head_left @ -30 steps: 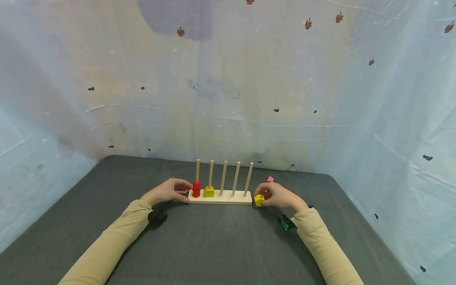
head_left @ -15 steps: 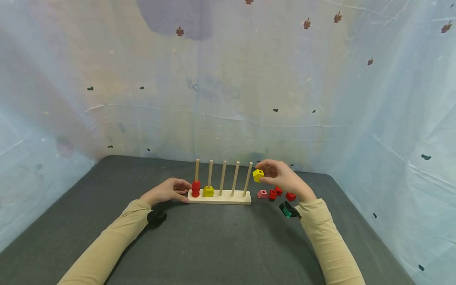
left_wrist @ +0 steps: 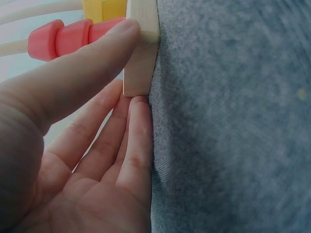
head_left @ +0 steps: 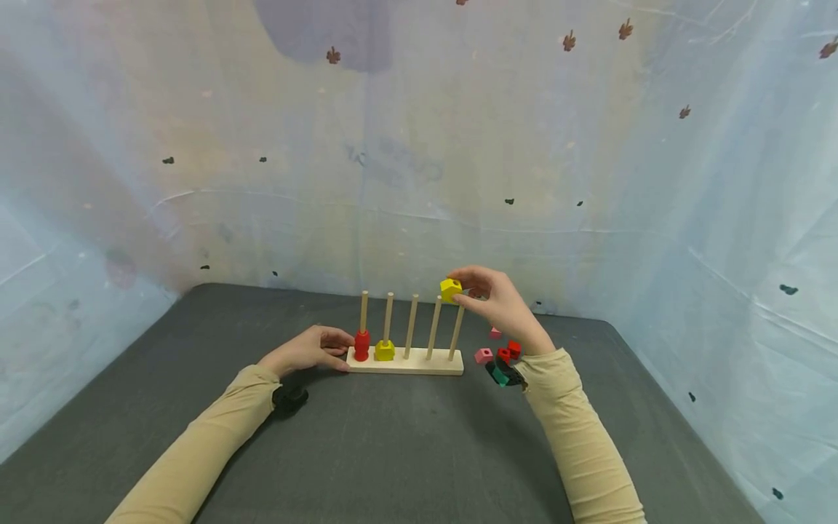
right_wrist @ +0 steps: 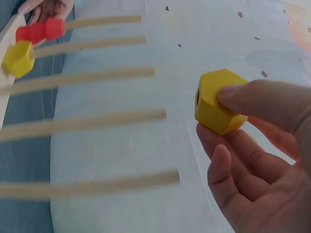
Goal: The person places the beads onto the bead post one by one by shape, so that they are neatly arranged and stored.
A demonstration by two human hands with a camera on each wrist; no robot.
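Observation:
A pale wooden peg board (head_left: 422, 362) with several upright pegs stands on the dark table. On its leftmost peg sits a ridged red bead (head_left: 362, 346), and a yellow bead (head_left: 385, 351) is at the foot of the peg beside it. My left hand (head_left: 308, 351) holds the board's left end, thumb on the near side and fingertips at the end corner (left_wrist: 133, 90). Up near the tops of the right-hand pegs, my right hand (head_left: 500, 302) pinches a yellow hexagonal bead (right_wrist: 218, 104) between thumb and fingers. The hole in this bead faces the pegs, and the peg tips are apart from it.
Loose pink beads (head_left: 483, 356) and red beads (head_left: 514, 348) lie on the table right of the board, partly behind the right wrist's dark strap (head_left: 503, 375). A pale plastic sheet (head_left: 419, 182) hangs behind the table.
My right hand has lifted the yellow bead from beside the board's right end, then carried it left over the right-hand pegs. The loose beads have come into view. My left hand stays put.

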